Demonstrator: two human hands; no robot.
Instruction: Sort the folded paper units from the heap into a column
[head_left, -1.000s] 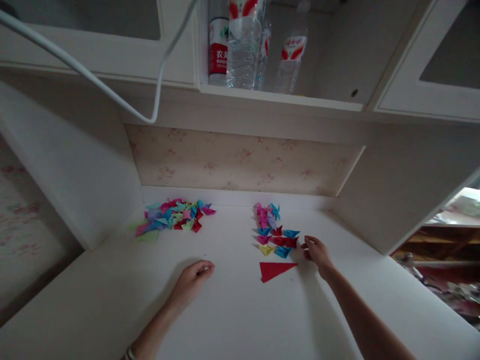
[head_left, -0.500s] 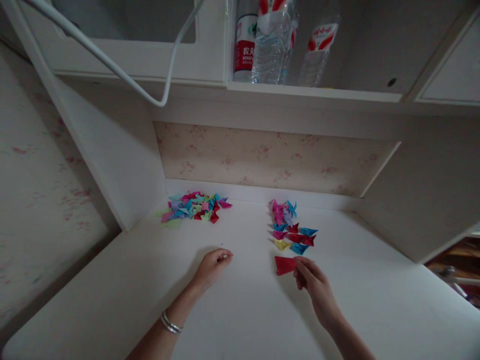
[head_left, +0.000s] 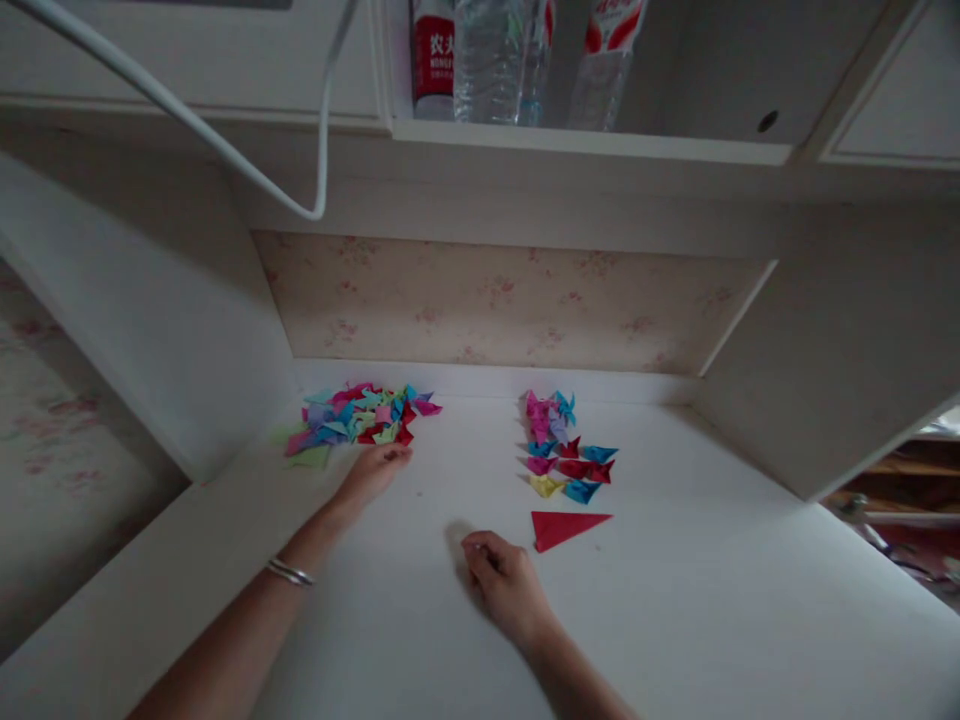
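My left hand (head_left: pixel 373 472), fingers curled together with nothing visible in them, is at the front of a heap of folded paper pieces (head_left: pixel 360 415) in many colours. Its fingertips come close to a red piece in that heap; whether they touch it I cannot tell. My right hand (head_left: pixel 504 580) is closed over the middle of the table, and no paper shows in it. To its right a flat red paper triangle (head_left: pixel 564 529) lies on the table. Behind the triangle are folded paper shapes in rows, among them a yellow one (head_left: pixel 546 486) and a blue one (head_left: pixel 582 491).
The white table (head_left: pixel 420 620) has side panels and a low back ledge. A shelf above holds clear plastic bottles (head_left: pixel 487 70). A white cable (head_left: pixel 225 150) hangs at the upper left. Floral wallpaper (head_left: pixel 480 300) covers the back.
My right hand has let go of the red paper triangle and moved left. My left hand has moved forward and left to the paper heap. The view has shifted a little.
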